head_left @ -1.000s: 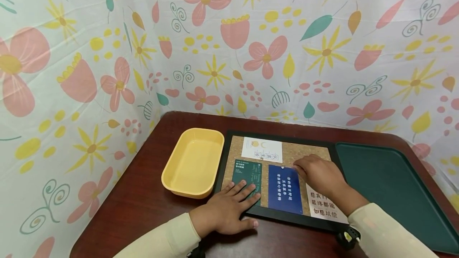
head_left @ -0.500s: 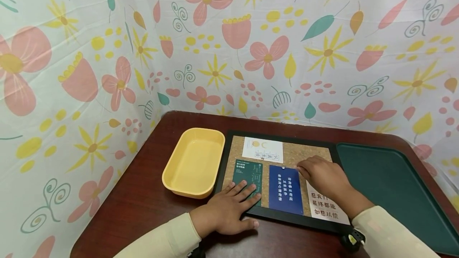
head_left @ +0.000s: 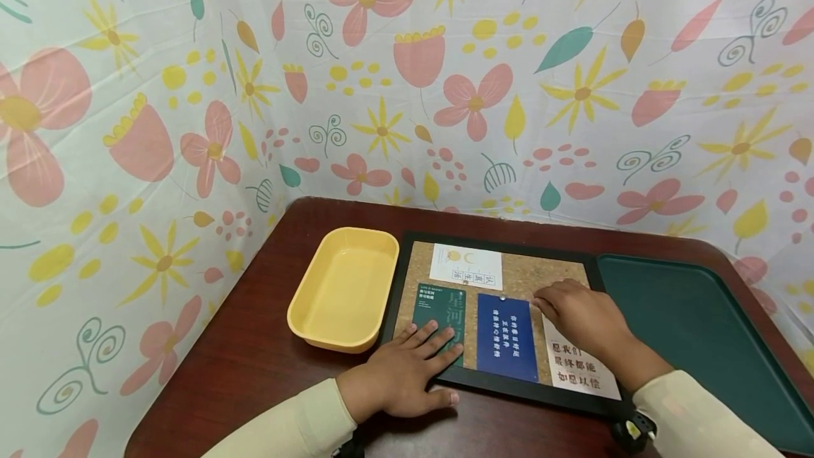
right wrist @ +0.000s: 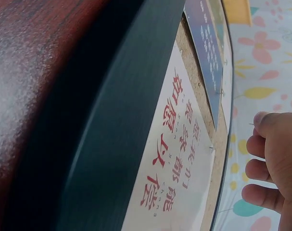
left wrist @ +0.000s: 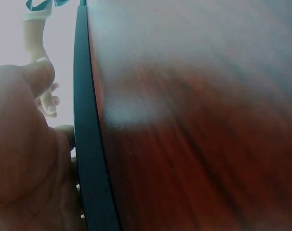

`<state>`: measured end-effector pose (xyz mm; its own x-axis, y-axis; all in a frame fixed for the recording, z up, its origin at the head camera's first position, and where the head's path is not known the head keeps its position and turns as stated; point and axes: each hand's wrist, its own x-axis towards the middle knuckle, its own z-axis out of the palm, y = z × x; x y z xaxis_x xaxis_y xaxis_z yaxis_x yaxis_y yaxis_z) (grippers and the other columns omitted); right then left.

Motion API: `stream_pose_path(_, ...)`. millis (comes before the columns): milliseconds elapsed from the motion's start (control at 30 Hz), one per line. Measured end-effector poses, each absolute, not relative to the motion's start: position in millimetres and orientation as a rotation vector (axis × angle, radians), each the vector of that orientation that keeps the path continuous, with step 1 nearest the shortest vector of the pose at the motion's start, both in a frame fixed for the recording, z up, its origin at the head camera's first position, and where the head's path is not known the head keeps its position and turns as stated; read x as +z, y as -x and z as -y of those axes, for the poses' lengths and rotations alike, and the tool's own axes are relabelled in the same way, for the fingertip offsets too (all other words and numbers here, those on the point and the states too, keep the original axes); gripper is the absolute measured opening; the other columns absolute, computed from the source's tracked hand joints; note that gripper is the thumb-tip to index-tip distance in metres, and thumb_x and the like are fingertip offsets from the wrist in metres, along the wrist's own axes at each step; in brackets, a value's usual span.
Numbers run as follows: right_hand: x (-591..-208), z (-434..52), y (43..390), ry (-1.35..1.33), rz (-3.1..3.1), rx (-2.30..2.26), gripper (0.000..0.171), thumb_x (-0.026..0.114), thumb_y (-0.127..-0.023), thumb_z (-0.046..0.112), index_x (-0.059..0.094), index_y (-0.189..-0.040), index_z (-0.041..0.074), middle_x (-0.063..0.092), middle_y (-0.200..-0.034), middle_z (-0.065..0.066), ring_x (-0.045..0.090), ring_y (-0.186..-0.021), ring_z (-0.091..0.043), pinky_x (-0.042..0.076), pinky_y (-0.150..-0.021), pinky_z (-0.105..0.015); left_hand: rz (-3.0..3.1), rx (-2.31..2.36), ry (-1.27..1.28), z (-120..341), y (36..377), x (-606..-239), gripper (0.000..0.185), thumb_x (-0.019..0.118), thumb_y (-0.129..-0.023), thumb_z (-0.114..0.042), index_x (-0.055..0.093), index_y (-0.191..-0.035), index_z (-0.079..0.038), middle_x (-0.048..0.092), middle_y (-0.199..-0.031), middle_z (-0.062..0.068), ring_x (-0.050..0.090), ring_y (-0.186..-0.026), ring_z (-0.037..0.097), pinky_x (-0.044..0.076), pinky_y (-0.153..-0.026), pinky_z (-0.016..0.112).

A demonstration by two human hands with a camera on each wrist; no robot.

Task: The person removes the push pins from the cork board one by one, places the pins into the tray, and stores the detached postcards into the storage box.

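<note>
A cork board [head_left: 540,267] with a black frame lies on the table, bearing several cards. My left hand [head_left: 403,373] rests flat with fingers spread over a green card [head_left: 439,299] and the near frame edge. Above the board's right part, my right hand [head_left: 581,316] pinches a pushpin; its thin metal point [right wrist: 252,125] sticks out at the fingertips in the right wrist view. Left of that hand lies a blue card [head_left: 506,338] with a pin at its top edge. Below it is a white card with red-brown characters [head_left: 575,370], its upper part hidden in the head view.
A yellow basin [head_left: 343,288] stands left of the board, and a dark green tray [head_left: 693,331] lies to its right. A white card with an orange drawing [head_left: 467,263] is at the board's far edge. A floral curtain [head_left: 413,126] hangs behind the table.
My right hand has shifted a little to the right, away from the blue card's upper corner toward the white card. The left hand has stayed in place.
</note>
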<state>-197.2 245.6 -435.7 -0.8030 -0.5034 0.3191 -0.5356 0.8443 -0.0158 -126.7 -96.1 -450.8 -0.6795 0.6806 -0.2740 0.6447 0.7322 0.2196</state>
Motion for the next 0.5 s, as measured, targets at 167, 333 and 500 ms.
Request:
stream_pose_path(167, -434.9, -248.5, 196.0, -0.790, 2.719, 0.153, 0.016, 0.075, -0.095, 0.025, 0.079, -0.107, 0.015, 0.074, -0.100, -0.001, 0.069, -0.096, -0.025, 0.058, -0.066, -0.044, -2.600, 0.151, -1.030, 96.3, 126.8, -451.5, 0.078, 0.019, -0.099, -0.077, 0.010, -0.165, -0.036, 0.003, -0.171, -0.008, -0.004, -0.156, 0.018, 0.005, -0.125, 0.047)
stream_pose_path(333, -433.1, -251.4, 194.2, -0.788, 2.716, 0.158, 0.015, 0.076, -0.094, 0.023, 0.079, -0.106, 0.014, 0.073, -0.098, -0.002, 0.069, -0.094, -0.025, 0.058, -0.063, -0.042, -2.600, 0.155, -1.025, 96.0, 126.9, -452.3, 0.078, 0.020, -0.099, -0.077, 0.010, -0.165, -0.037, 0.003, -0.171, -0.009, -0.004, -0.156, 0.018, 0.005, -0.125, 0.047)
stream_pose_path(500, -433.2, -254.6, 193.2, -0.753, 2.739, 0.171, 0.014, 0.076, -0.095, 0.024, 0.079, -0.106, 0.015, 0.073, -0.098, -0.002, 0.069, -0.094, -0.026, 0.057, -0.063, -0.044, -2.600, 0.138, -1.021, 95.2, 127.9, -454.5, 0.077, 0.022, -0.100, -0.076, 0.009, -0.165, -0.038, 0.002, -0.171, -0.009, -0.006, -0.156, 0.018, 0.004, -0.125, 0.047)
